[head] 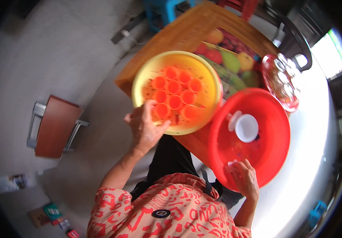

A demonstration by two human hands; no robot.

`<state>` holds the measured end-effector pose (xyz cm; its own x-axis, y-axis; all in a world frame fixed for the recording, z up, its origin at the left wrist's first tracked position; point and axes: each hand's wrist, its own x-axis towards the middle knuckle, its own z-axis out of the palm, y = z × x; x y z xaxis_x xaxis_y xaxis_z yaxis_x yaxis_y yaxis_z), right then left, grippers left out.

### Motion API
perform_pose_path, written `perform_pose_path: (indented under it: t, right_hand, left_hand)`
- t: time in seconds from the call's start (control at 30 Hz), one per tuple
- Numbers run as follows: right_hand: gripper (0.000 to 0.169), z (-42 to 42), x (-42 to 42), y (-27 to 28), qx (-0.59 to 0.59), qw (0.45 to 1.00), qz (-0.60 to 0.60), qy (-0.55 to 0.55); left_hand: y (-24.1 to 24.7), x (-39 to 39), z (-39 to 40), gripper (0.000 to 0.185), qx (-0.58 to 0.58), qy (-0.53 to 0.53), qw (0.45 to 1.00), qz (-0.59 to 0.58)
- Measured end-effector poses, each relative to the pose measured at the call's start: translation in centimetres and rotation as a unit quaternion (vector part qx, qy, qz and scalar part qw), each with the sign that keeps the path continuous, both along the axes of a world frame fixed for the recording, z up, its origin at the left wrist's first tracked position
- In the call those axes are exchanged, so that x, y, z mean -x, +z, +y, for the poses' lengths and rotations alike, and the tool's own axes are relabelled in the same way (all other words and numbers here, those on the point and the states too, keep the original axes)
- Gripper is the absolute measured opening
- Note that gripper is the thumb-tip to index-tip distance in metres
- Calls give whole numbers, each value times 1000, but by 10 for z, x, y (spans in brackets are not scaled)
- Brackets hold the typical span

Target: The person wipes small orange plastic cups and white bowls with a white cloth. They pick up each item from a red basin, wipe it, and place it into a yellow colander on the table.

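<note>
A yellow perforated colander (pixel 141 80) holds several orange cups (pixel 175 102), standing mouths up close together. My left hand (pixel 145 128) reaches over its near left rim, with index finger and thumb around the nearest left cup (pixel 161 110). To the right is a large red basin (pixel 273 142). Inside it a white cup or small bowl (pixel 247 128) stands with its mouth up, and a paler piece (pixel 234 120) lies against its left side. My right hand (pixel 244 175), at the basin's near wall, holds a small pinkish-white thing (pixel 233 165), too blurred to name.
Both vessels stand on a wooden table (pixel 171 35) with a fruit-printed top (pixel 230 56). A red tray (pixel 267 65) of shiny glasses or cups is at the far right. Blue stools (pixel 165 12) and a dark chair (pixel 297 38) stand beyond; a small brown-topped table (pixel 58 128) is left.
</note>
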<state>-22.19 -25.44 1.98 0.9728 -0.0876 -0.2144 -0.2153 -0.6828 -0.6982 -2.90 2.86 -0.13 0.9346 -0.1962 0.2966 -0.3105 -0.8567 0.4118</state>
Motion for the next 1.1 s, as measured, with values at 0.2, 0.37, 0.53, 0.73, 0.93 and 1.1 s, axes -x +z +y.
perform_pose_path:
  t: [0.2,0.37,0.53,0.73,0.93,1.1]
  right_hand:
    - [17,-23,-13,-4,136,988,8,-69]
    - [28,-22,-5,-30,333,939,45,77]
    - [23,-67,-16,-19,243,969,-38,-17]
    - [40,-39,-62,-13,318,926,-205,17]
    - [15,-50,-63,-43,333,917,-206,79]
    - [16,-48,-42,-45,37,982,-185,-11]
  left_hand:
    - [23,17,-15,75,9,-46,997,-53]
    - [46,32,-78,52,81,-250,964,-39]
    - [33,55,-125,55,378,-284,764,440]
    - [2,65,-156,44,523,-198,498,663]
    - [-7,66,-170,36,545,-124,479,677]
    - [-14,65,-177,30,574,-40,427,697]
